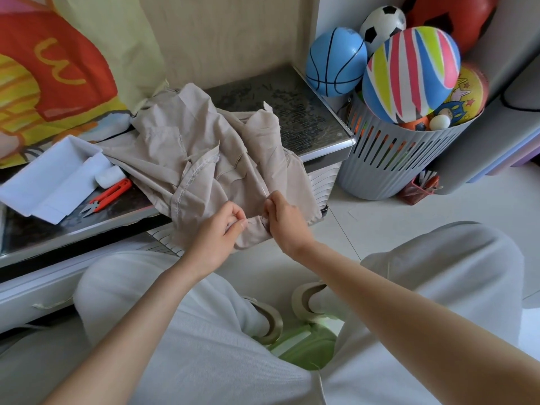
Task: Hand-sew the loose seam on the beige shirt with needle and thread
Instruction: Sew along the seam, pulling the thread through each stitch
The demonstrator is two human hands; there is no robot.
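The beige shirt (201,147) lies crumpled, inside out with its overlocked seams showing. Its long axis runs from the back of the worktop at 10 o'clock down to the front edge at 5 o'clock, where its lower part hangs over. My hands hold that hanging edge a little apart. My left hand (217,238) pinches a folded strip of the hem, and my right hand (285,220) has its fingers curled on the cloth just beside it. Between them a short pale sliver, which I take for the needle (253,219), lies roughly along the 9-to-3 line; I cannot tell which fingers hold it. A fine thread (263,188) rises from my right hand towards 11 o'clock.

The worktop (292,106) is low, dark and glossy, with a metal rim. At 9 o'clock from the shirt sit a white tray (52,176), a small white roll (109,176) and orange thread snips (108,195). A printed cloth (52,68) hangs behind them. At 2 o'clock a grey slotted basket (388,165) stands on the pale tiled floor (380,229), holding a striped ball (412,74), a blue basketball (336,62) and a small football (382,21).
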